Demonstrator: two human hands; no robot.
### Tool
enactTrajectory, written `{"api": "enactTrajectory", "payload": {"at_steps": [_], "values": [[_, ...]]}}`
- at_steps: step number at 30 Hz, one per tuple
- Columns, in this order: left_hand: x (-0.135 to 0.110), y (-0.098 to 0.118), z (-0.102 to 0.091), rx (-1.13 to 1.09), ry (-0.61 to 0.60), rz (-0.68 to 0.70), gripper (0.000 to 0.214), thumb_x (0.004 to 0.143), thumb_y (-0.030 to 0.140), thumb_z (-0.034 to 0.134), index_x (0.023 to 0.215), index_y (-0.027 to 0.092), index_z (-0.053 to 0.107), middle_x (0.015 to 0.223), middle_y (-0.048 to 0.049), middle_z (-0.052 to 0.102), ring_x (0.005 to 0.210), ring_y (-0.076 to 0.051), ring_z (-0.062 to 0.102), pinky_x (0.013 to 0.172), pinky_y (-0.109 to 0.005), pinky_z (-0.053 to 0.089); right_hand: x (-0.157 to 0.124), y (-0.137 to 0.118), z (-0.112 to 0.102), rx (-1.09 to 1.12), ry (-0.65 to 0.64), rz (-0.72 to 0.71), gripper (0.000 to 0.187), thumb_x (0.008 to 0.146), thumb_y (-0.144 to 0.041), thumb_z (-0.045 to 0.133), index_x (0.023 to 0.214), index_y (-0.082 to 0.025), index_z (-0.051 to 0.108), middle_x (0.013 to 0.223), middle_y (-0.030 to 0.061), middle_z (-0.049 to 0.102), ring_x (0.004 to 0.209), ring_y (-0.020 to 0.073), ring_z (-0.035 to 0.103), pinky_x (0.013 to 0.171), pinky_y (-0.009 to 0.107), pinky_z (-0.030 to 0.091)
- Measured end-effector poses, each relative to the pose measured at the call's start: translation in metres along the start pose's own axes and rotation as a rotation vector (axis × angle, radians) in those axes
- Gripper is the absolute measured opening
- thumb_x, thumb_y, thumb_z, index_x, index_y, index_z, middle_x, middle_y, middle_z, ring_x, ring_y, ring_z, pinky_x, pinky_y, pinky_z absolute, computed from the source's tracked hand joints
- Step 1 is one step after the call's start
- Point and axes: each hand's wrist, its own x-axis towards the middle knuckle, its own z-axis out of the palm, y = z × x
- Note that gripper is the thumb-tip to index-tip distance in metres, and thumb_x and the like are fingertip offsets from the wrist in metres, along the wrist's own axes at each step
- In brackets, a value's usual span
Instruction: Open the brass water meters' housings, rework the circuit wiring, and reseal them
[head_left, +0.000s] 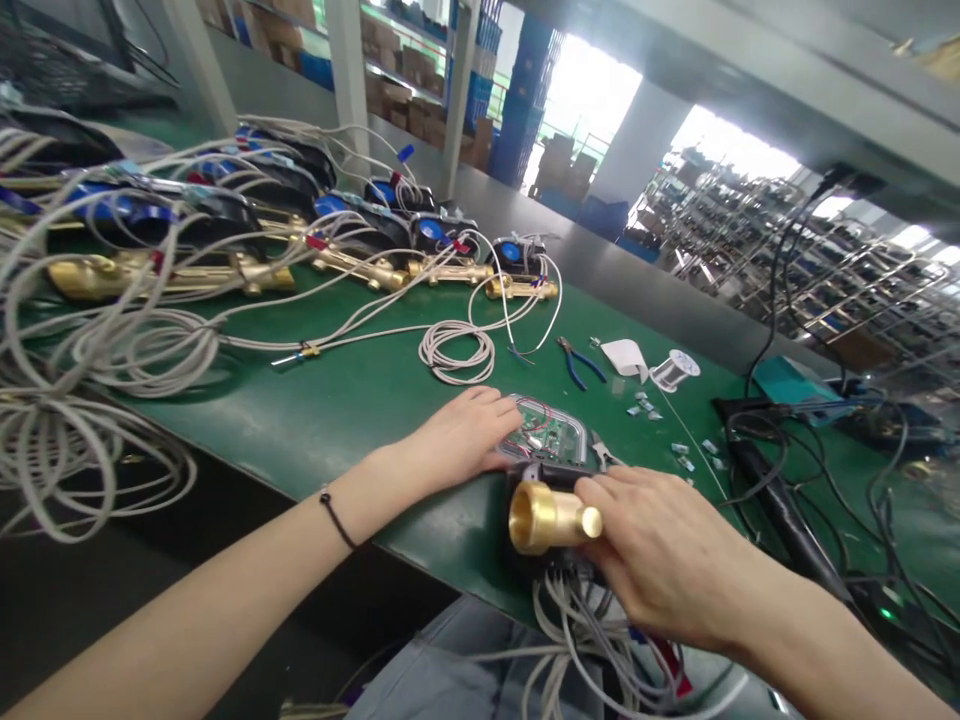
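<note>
head view: brass meter (551, 515) within closed right fingers (604, 495), flat open left fingers (491, 405) against its board (553, 432)

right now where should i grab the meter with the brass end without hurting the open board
Take it by the brass fitting, coming from the near side, where its round mouth juts out. It looks solid, while the top lies open with a bare circuit board. The right hand holds the fitting's narrow end; the left hand touches the board's left side.
</note>
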Motion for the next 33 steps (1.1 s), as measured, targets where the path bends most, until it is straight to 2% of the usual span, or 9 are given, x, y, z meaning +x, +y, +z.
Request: {"api": "enactTrajectory", "payload": {"at_steps": [6,10,14,18,21,24,27,31,33], "values": [[0.009,-0.002,0.002,-0.036,-0.016,-0.062,0.015,0.08,0.025,0.066,0.089,0.018,0.056,0.098,-0.0051,0.06,0.089,-0.021,0.053,0.078,-0.034,0.044,0.015,0.002,-0.007,-0.039,-0.055,0.021,0.012,0.089,-0.025,0.042,0.086,-0.019,0.052,0.082,0.006,0.063,0.074,0.0219,0.059,0.064,0.033,0.036],[-0.006,0.005,0.002,-0.079,0.014,-0.13,0.02,0.084,0.015,0.057,0.103,0.018,0.053,0.107,-0.0066,0.059,0.099,-0.022,0.054,0.086,-0.034,0.046,0.017,0.015,-0.005,0.018,-0.036,0.032,0.016,0.091,-0.031,0.042,0.091,-0.019,0.052,0.086,0.0058,0.065,0.079,0.0206,0.059,0.064,0.031,0.035],[-0.049,0.038,0.005,-0.178,0.246,-0.341,0.014,0.088,0.01,0.047,0.098,0.018,0.051,0.096,-0.0041,0.061,0.094,-0.019,0.057,0.085,-0.034,0.047,0.016,0.02,0.001,0.058,0.002,0.01,0.018,0.093,-0.035,0.041,0.092,-0.02,0.051,0.087,0.0051,0.064,0.08,0.0197,0.058,0.066,0.031,0.036],[-0.079,0.074,0.014,-0.246,0.456,-0.123,0.027,0.084,0.007,0.055,0.107,0.02,0.051,0.104,-0.0043,0.059,0.101,-0.017,0.057,0.091,-0.031,0.048,0.014,0.019,0.003,0.081,0.049,-0.01,0.015,0.091,-0.032,0.043,0.09,-0.019,0.051,0.089,0.0051,0.063,0.08,0.0194,0.055,0.07,0.031,0.037],[-0.074,0.077,0.017,-0.336,0.516,-0.25,0.063,0.075,0.025,0.071,0.127,0.019,0.037,0.132,-0.0127,0.047,0.123,-0.027,0.048,0.103,-0.043,0.044,0.012,0.019,0.004,0.089,0.086,-0.049,0.013,0.089,-0.03,0.046,0.09,-0.018,0.051,0.089,0.0048,0.063,0.081,0.0187,0.054,0.073,0.031,0.039],[-0.058,0.067,0.02,-0.453,0.399,-0.336,0.101,0.065,0.037,0.078,0.144,0.021,0.017,0.148,-0.0153,0.031,0.134,-0.035,0.037,0.108,-0.053,0.038,0.011,0.017,0.005,0.055,0.116,-0.102,0.011,0.086,-0.028,0.049,0.088,-0.018,0.052,0.088,0.0049,0.063,0.079,0.0186,0.054,0.073,0.032,0.04],[-0.045,0.06,0.031,-0.476,0.213,-0.236,0.095,0.066,0.039,0.077,0.144,0.03,0.024,0.147,-0.0084,0.039,0.132,-0.033,0.042,0.109,-0.053,0.036,0.007,0.017,0.004,0.029,0.166,-0.115,0.014,0.084,-0.029,0.053,0.088,-0.016,0.055,0.086,0.0059,0.063,0.078,0.0192,0.054,0.074,0.034,0.042],[-0.04,0.056,0.054,-0.411,0.317,-0.146,0.073,0.069,0.05,0.072,0.134,0.034,0.041,0.14,-0.0038,0.049,0.128,-0.03,0.047,0.112,-0.053,0.03,-0.01,0.033,0.003,0.292,0.335,-0.091,0.033,0.08,-0.042,0.065,0.099,-0.016,0.056,0.095,0.0048,0.063,0.087,0.017,0.056,0.08,0.029,0.044],[-0.039,0.056,0.062,-0.391,0.373,-0.155,0.07,0.069,0.055,0.069,0.131,0.034,0.045,0.137,-0.0032,0.052,0.124,-0.031,0.05,0.111,-0.053,0.032,-0.026,0.056,0.009,0.392,0.466,0.094,0.026,0.084,-0.037,0.061,0.102,-0.019,0.056,0.102,0.0021,0.063,0.094,0.013,0.056,0.083,0.024,0.044]]}}
